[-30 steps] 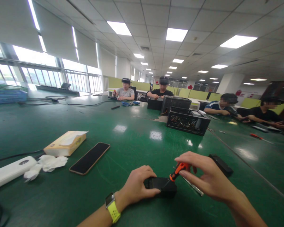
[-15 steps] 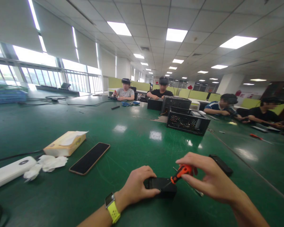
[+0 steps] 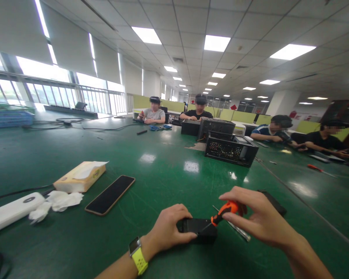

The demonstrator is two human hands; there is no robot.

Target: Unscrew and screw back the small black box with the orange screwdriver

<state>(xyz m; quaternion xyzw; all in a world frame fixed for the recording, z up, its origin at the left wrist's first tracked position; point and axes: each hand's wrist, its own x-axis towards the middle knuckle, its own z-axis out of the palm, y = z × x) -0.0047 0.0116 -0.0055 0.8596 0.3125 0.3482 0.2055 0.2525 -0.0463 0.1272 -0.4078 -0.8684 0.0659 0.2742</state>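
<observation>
My left hand [image 3: 168, 228], with a yellow-strapped watch on the wrist, is closed round the left end of a small black box [image 3: 200, 230] lying on the green table [image 3: 163, 170]. My right hand [image 3: 257, 217] pinches an orange-handled screwdriver [image 3: 224, 212], tilted down to the left with its tip on the box's top. A thin metal tool [image 3: 235, 228] lies on the table just right of the box, partly under my right hand. A flat black part [image 3: 275, 202] lies behind my right hand.
A dark phone [image 3: 110, 194], a tissue box [image 3: 80, 176], crumpled tissue [image 3: 58, 201] and a white power bank [image 3: 13, 211] lie to the left. Open black computer cases [image 3: 229, 147] stand mid-table. Several other people sit at the far side. A red screwdriver [image 3: 315, 167] lies far right.
My right hand has shifted slightly right and down with the screwdriver, its handle tilting lower. My left hand and the black box have stayed still.
</observation>
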